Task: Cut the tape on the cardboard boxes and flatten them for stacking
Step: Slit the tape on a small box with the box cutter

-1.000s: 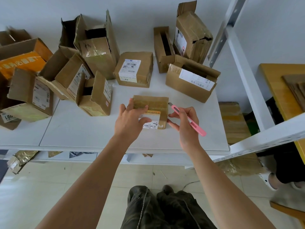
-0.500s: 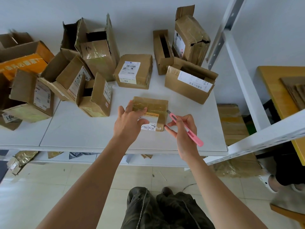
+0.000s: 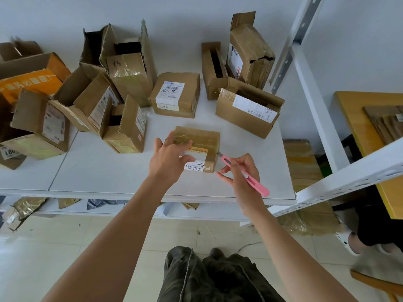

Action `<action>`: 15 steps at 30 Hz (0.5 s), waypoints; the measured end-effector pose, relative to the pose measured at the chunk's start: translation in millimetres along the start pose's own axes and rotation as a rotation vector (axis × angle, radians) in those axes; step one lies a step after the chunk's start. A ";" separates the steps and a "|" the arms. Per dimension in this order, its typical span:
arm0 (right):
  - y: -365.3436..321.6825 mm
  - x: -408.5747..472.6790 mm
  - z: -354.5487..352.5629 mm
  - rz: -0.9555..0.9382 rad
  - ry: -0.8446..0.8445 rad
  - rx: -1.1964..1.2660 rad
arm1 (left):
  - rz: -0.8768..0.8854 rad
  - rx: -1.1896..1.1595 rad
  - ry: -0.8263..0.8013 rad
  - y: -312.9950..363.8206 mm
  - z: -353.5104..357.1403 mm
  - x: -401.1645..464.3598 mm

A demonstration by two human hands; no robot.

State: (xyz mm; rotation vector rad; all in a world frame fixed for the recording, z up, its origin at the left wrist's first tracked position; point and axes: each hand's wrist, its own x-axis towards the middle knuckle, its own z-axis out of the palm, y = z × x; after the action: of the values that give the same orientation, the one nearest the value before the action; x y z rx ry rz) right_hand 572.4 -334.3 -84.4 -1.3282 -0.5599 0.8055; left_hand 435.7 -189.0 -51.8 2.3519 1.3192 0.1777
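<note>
A head-worn camera looks down on a white shelf top (image 3: pixel 122 177) crowded with cardboard boxes.

At the centre sits a small taped box (image 3: pixel 201 147), closed, wrapped in glossy clear tape, with a white shipping label on its near face. The left hand (image 3: pixel 169 159) rests on the box's near-left corner, fingers spread over the top and thumb against the label, steadying it. The right hand (image 3: pixel 238 174), at about four o'clock from the box, pinches a pink utility knife (image 3: pixel 244 175) like a pen. The short blade points toward ten o'clock and meets the box's right edge; whether it has already entered the tape is too small to tell.

Judged from this view, the task is at an early stage. No flattened box lies on the shelf top. At twelve o'clock from the small box, a sealed labelled box (image 3: pixel 175 94) appears untouched. At two o'clock, a wide open box (image 3: pixel 248 110) has its flaps up, with two more opened boxes behind it. From nine to eleven o'clock, a cluster of opened boxes (image 3: pixel 104 99) stands or leans with flaps loose, including an orange-printed box (image 3: pixel 30 81) at the far left. All of these remain to be flattened. At three o'clock, beyond the shelf frame, brown sheets on a wooden table (image 3: pixel 357 118) may be cardboard already flattened, though this is unclear.
</note>
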 end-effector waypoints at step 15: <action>-46.9 79.3 41.3 -0.245 -0.394 -0.814 | -0.340 -0.564 0.182 -6.0 -8.7 6.2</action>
State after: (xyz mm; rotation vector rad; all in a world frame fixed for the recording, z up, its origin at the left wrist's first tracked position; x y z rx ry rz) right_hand 599.0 -248.7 -38.0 -1.7875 -1.4415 0.6532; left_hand 431.6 -178.4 -47.2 1.6505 1.4923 0.5838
